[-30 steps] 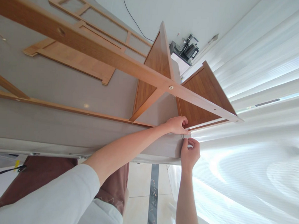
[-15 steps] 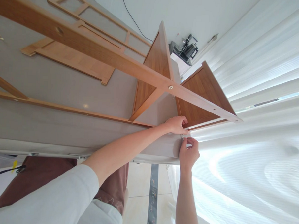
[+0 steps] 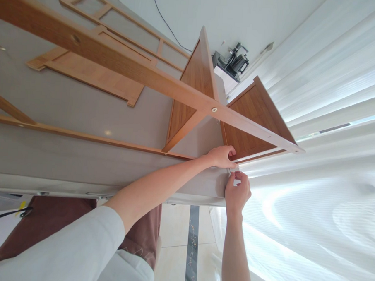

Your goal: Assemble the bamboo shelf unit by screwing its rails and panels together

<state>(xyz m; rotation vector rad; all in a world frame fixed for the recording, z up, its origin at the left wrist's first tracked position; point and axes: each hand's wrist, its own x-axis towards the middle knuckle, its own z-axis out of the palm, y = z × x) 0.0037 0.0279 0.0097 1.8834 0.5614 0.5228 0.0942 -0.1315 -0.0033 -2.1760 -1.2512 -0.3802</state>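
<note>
A wooden shelf frame (image 3: 140,76) lies on its side on a grey-covered table, with two brown slatted panels standing across it. My left hand (image 3: 221,156) is curled round the frame's near corner, at the foot of the right-hand panel (image 3: 253,122). Just below it, my right hand (image 3: 237,190) pinches a thin, small metal piece that looks like a hex key (image 3: 229,170), held up against the end of the lower rail. The fingers hide most of this piece and the spot it meets. A round bolt head (image 3: 214,110) shows in the upper rail.
Loose wooden parts, a slatted panel (image 3: 93,76) and a ladder-like frame (image 3: 106,12), lie on the grey tabletop (image 3: 139,113). A black kettle (image 3: 237,64) stands on a stand beyond the table. White curtains (image 3: 311,212) hang close on the right.
My right hand has turned very slightly at the wrist, the fingers still pinched. The left hand and the frame stay in place.
</note>
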